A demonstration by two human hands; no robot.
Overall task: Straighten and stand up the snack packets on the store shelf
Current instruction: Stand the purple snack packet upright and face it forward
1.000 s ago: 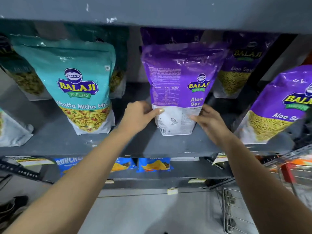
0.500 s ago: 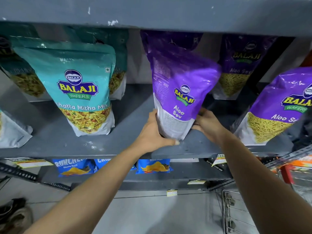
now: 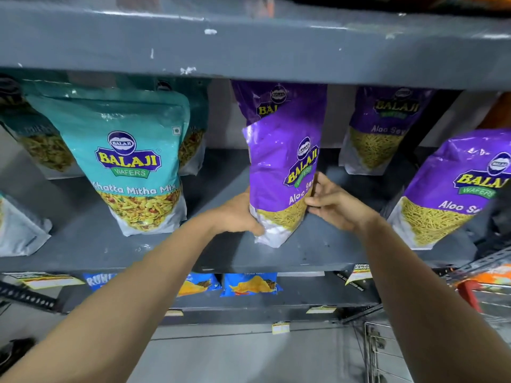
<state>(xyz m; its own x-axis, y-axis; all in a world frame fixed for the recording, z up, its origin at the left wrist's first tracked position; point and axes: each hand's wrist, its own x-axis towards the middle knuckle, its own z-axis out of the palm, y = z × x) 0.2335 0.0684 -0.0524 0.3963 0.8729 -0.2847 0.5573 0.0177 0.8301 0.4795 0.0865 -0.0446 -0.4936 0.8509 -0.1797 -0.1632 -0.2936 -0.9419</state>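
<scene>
A purple Aloo Sev packet (image 3: 279, 167) stands upright in the middle of the grey shelf (image 3: 318, 252), its front turned partly toward me. My left hand (image 3: 237, 214) grips its lower left edge near the white base. My right hand (image 3: 334, 203) pinches its right edge at mid-height. A second purple packet (image 3: 262, 103) stands right behind it. A teal Khatta Mitha Mix packet (image 3: 132, 161) stands to the left. Two more purple packets, one at the back right (image 3: 378, 131) and one leaning at the far right (image 3: 453, 189), are also on the shelf.
The upper shelf's edge (image 3: 249, 42) hangs low over the packet tops. More teal packets (image 3: 41, 139) stand at the back left. Blue chip packets (image 3: 249, 284) lie on the shelf below. A wire basket (image 3: 387, 352) sits at the lower right.
I have turned the purple packet so its front label faces outward instead of its back. Both hands shifted with it; the right hand moved from its base up to its side edge.
</scene>
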